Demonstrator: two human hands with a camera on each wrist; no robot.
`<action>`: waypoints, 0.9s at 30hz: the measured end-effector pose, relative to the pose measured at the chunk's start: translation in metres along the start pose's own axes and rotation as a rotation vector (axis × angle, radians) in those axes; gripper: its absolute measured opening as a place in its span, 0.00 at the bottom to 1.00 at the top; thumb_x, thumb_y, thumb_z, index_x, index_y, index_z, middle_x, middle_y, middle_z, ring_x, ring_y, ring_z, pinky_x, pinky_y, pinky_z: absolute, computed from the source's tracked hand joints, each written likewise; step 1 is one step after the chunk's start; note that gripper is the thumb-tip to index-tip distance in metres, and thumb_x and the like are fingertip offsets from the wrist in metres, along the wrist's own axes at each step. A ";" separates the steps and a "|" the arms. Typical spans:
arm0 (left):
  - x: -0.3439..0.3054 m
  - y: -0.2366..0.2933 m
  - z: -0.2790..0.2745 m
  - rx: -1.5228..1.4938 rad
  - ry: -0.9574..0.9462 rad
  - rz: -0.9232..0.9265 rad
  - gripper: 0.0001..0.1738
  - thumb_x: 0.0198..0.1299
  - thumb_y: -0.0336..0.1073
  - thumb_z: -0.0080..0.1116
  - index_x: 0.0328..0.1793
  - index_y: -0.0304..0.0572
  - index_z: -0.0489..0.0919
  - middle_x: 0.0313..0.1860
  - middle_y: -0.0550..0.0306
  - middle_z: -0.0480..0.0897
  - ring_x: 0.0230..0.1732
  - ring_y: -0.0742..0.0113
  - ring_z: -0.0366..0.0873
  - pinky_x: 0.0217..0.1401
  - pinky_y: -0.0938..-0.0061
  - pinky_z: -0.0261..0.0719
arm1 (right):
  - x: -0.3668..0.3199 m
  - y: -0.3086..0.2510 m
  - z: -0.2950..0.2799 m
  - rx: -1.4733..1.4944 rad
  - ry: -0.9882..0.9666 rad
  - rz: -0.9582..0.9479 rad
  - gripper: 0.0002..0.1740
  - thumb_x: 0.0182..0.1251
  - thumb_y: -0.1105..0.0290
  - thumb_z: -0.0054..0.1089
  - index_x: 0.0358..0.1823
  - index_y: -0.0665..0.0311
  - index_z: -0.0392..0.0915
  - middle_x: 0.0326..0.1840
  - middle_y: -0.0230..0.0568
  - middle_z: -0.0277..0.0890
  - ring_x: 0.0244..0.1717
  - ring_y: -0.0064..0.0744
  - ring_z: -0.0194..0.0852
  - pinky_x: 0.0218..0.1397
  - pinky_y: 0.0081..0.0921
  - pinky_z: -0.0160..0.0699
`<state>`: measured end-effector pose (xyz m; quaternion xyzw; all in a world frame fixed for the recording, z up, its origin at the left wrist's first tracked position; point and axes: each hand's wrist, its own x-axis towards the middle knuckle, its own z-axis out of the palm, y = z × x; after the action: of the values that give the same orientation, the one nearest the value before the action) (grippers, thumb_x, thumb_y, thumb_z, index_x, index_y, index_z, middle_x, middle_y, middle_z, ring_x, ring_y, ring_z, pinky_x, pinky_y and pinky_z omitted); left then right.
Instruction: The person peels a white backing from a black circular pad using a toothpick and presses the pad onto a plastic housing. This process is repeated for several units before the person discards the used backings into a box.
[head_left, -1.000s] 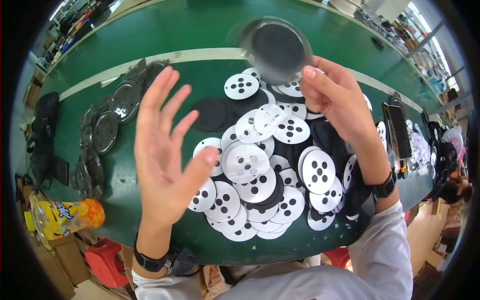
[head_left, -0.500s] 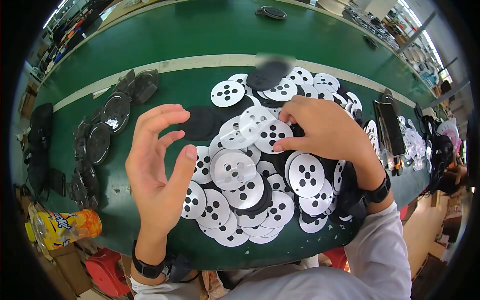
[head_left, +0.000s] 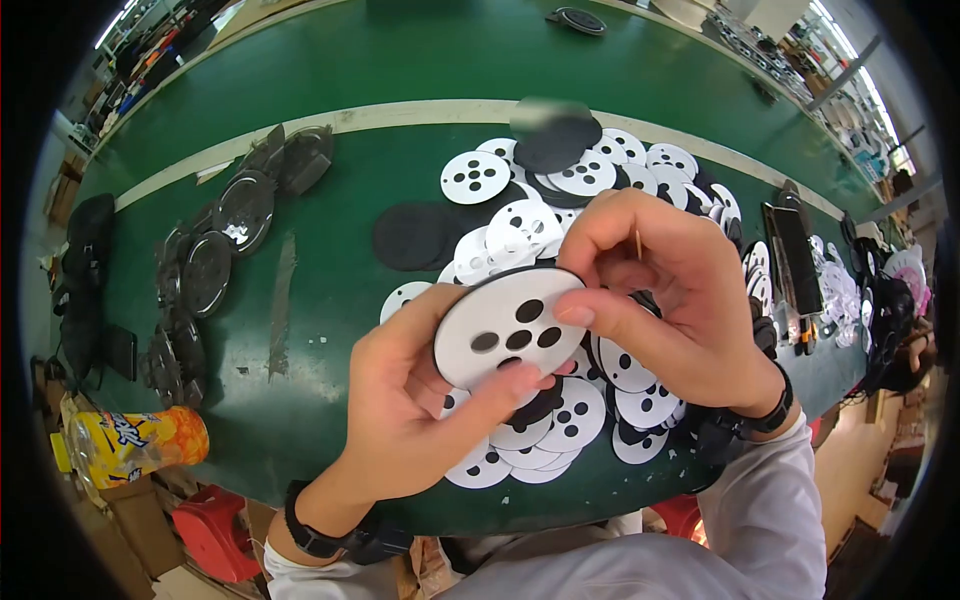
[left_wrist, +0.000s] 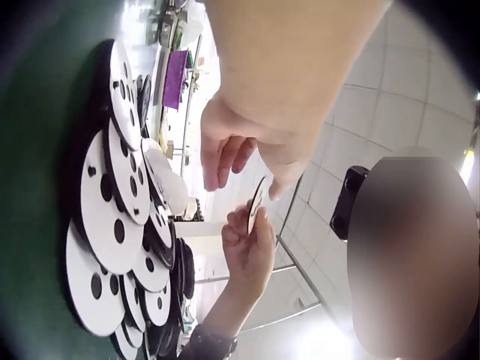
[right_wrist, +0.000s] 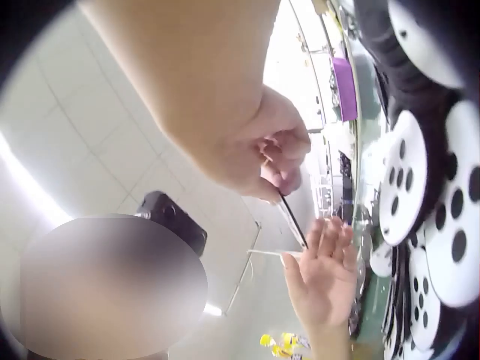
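Observation:
My right hand (head_left: 680,300) pinches a white disc (head_left: 480,320) with black holes and a dark rim by its upper right edge. A thin tan stick (head_left: 639,245) shows among its curled fingers. Around the disc's lower left side is my left hand (head_left: 410,400), thumb over the white face and fingers partly hidden behind. In the right wrist view, the left hand (right_wrist: 326,277) has its fingers extended, with the disc (right_wrist: 294,221) edge-on beside its thumb; contact is unclear. Below both hands spreads a pile of white discs (head_left: 575,415) and black discs (head_left: 410,237).
Clear round plastic parts (head_left: 207,275) line the table's left side. A dark round part (head_left: 580,20) sits at the far side. An orange-labelled bottle (head_left: 140,443) is at left, a red stool (head_left: 215,530) below. Tools and a black box (head_left: 795,260) lie at right.
My right hand has set down the dark round part at the far side and raised a white disc from the pile. My left hand has moved right, to that disc.

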<state>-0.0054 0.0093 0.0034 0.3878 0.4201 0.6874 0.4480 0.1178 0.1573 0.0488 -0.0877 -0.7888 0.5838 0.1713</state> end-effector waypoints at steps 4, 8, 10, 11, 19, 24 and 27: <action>0.001 -0.004 -0.005 -0.081 0.199 0.075 0.19 0.54 0.20 0.56 0.53 0.24 0.68 0.44 0.50 0.77 0.42 0.68 0.77 0.47 0.74 0.77 | 0.005 0.012 0.004 -0.205 -0.068 -0.229 0.11 0.57 0.79 0.53 0.42 0.75 0.72 0.36 0.43 0.67 0.35 0.27 0.64 0.38 0.16 0.64; 0.002 -0.002 -0.012 -0.058 0.317 0.160 0.13 0.56 0.21 0.54 0.48 0.26 0.71 0.40 0.53 0.78 0.45 0.71 0.74 0.49 0.75 0.73 | 0.007 0.008 0.000 -0.469 -0.032 -0.327 0.18 0.56 0.80 0.36 0.46 0.77 0.71 0.33 0.45 0.67 0.30 0.30 0.64 0.34 0.18 0.65; 0.004 -0.002 -0.019 0.010 0.159 0.176 0.13 0.56 0.20 0.52 0.48 0.26 0.71 0.41 0.52 0.77 0.46 0.72 0.73 0.50 0.74 0.72 | 0.007 0.009 -0.005 -0.563 -0.001 -0.411 0.17 0.54 0.84 0.37 0.44 0.77 0.71 0.36 0.47 0.71 0.23 0.29 0.63 0.30 0.20 0.66; 0.004 -0.004 -0.009 -0.019 0.250 0.170 0.10 0.57 0.20 0.50 0.46 0.26 0.71 0.39 0.51 0.78 0.42 0.73 0.76 0.42 0.77 0.76 | 0.006 0.009 0.000 -0.510 0.019 -0.430 0.14 0.55 0.85 0.38 0.41 0.77 0.71 0.39 0.50 0.74 0.18 0.26 0.61 0.27 0.21 0.66; -0.001 0.002 -0.006 0.203 0.153 0.027 0.07 0.55 0.20 0.54 0.38 0.22 0.71 0.30 0.52 0.79 0.26 0.75 0.79 0.23 0.84 0.78 | 0.007 0.011 0.001 -0.542 0.002 -0.406 0.09 0.55 0.81 0.46 0.38 0.72 0.72 0.28 0.42 0.72 0.18 0.28 0.58 0.23 0.23 0.60; 0.001 0.002 -0.006 0.418 0.137 0.146 0.06 0.57 0.24 0.54 0.36 0.25 0.71 0.26 0.49 0.79 0.19 0.72 0.76 0.16 0.83 0.72 | 0.007 0.010 -0.001 -0.764 -0.014 -0.534 0.10 0.44 0.82 0.51 0.32 0.71 0.74 0.18 0.38 0.64 0.17 0.35 0.53 0.19 0.29 0.52; -0.001 0.004 -0.010 0.645 0.091 0.218 0.05 0.56 0.23 0.54 0.35 0.24 0.73 0.26 0.50 0.79 0.19 0.72 0.76 0.17 0.84 0.71 | 0.007 0.014 0.002 -0.723 0.023 -0.524 0.09 0.44 0.83 0.52 0.31 0.70 0.74 0.17 0.38 0.64 0.17 0.35 0.54 0.19 0.29 0.53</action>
<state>-0.0151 0.0049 0.0031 0.5210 0.5912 0.5798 0.2071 0.1100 0.1622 0.0366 0.0545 -0.9358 0.2067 0.2804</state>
